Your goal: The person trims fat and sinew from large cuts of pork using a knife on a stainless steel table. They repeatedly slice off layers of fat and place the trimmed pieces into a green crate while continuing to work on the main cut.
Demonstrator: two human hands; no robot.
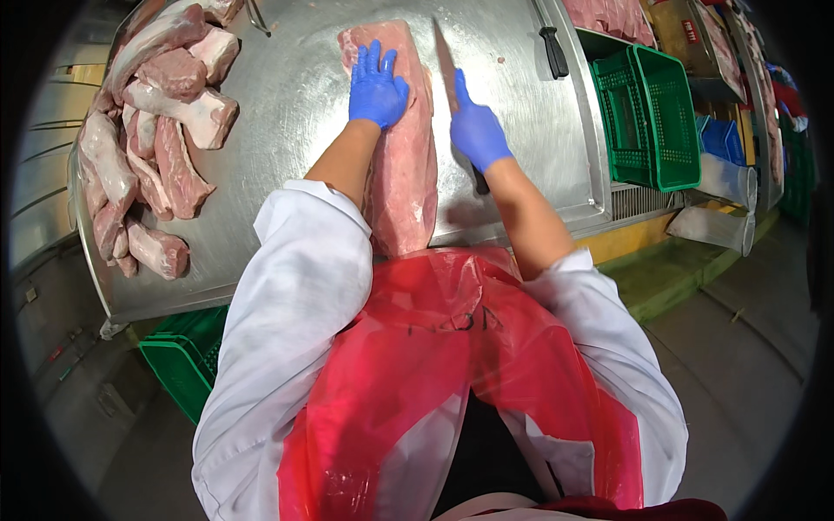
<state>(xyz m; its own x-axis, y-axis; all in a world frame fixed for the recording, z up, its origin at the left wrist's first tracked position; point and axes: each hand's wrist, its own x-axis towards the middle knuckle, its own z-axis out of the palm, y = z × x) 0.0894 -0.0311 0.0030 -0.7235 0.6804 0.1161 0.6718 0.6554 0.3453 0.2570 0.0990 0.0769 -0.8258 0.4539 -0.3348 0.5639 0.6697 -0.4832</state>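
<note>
A long pink slab of raw meat [404, 191] lies lengthwise in front of me, its near end close to the table edge by my apron. My left hand [379, 91], in a blue glove, rests flat on the slab's far part with the fingers spread. Just right of the meat, my right hand [479, 130], gloved in blue too, is closed round a knife [445, 62]. The long blade points away from me, apart from the slab, with the index finger stretched along it. The handle's end shows below the hand.
On the left of the metal table [287, 104] lies a pile of meat pieces [178, 74]. A second, black-handled knife [553, 54] lies at the far right. Green crates [673, 122] stand beyond the right edge; another green crate [178, 369] sits below the table at left.
</note>
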